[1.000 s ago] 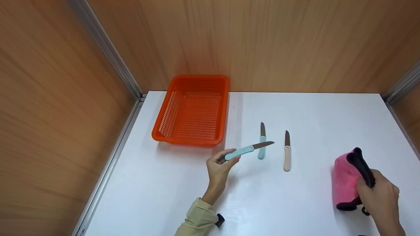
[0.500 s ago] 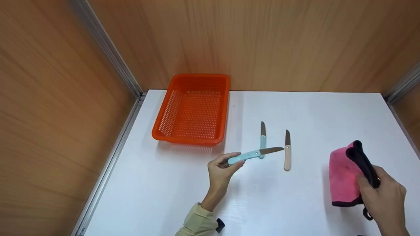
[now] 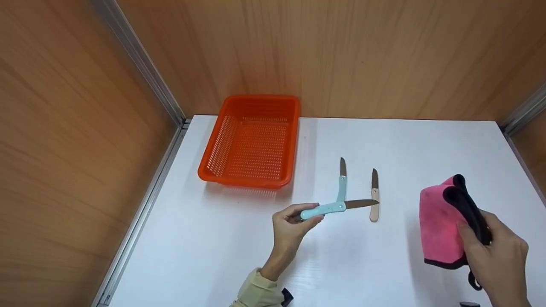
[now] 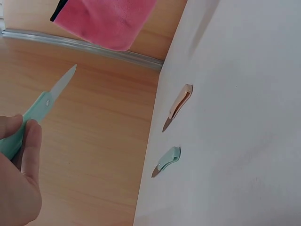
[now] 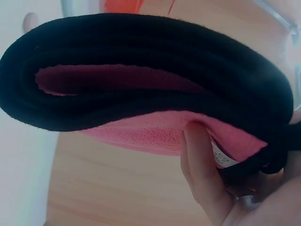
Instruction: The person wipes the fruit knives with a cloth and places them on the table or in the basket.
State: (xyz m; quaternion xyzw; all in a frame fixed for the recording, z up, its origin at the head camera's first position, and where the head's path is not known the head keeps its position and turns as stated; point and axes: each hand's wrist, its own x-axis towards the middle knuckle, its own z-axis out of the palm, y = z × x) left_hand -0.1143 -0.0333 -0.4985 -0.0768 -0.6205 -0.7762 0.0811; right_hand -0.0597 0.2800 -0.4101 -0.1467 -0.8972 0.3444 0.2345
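Already left hand pinches turquoise knife, right hand grips pink cloth; second turquoise knife, beige knife untouched on table.

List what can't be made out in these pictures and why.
- Right wrist view: the print on the white label, too small and blurred.
- Head view: what the dark object near the right hand is, cut off by the bottom edge.
- Left wrist view: handle end of the held knife, hidden by the left hand and left edge.
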